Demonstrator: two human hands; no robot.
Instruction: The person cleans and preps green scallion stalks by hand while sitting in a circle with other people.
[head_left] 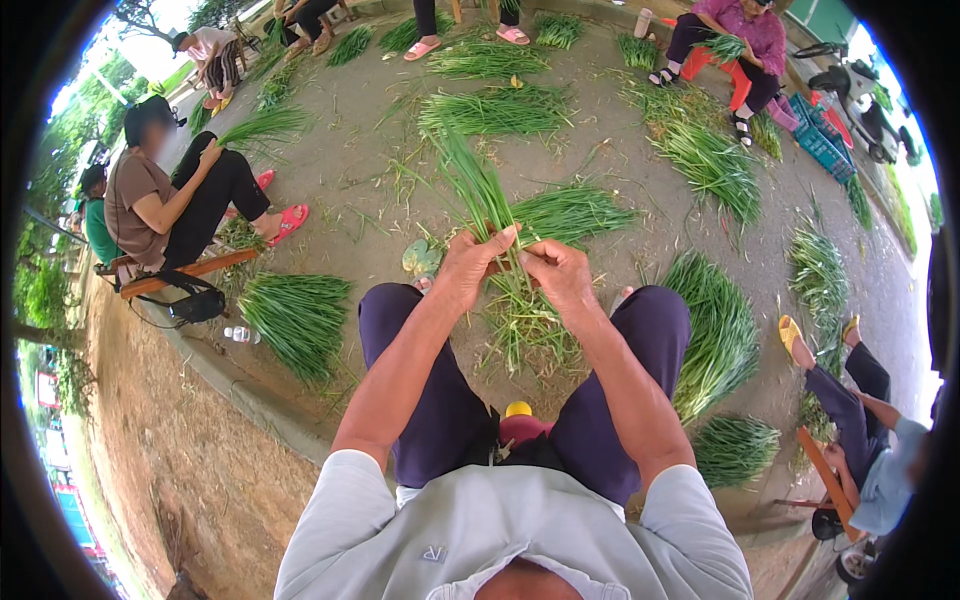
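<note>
A bunch of long green garlic chives [472, 185] rises between my knees, its leaves pointing away from me. My left hand [468, 268] is closed around its lower stalks, thumb on top. Close beside it, my right hand [562, 282] pinches at the stalk ends with thumb and fingers. Below both hands, a heap of pale, yellowish trimmings [525, 330] lies on the ground. Just beyond them rests a loose pile of chives [570, 212].
Big chive piles lie at my left [295, 318] and right [712, 330]. A plastic bottle [241, 334] lies near the curb [255, 400]. Several seated people surround me, one at left [150, 200] holding chives. Plastic crates [820, 140] and a scooter [855, 95] stand at far right.
</note>
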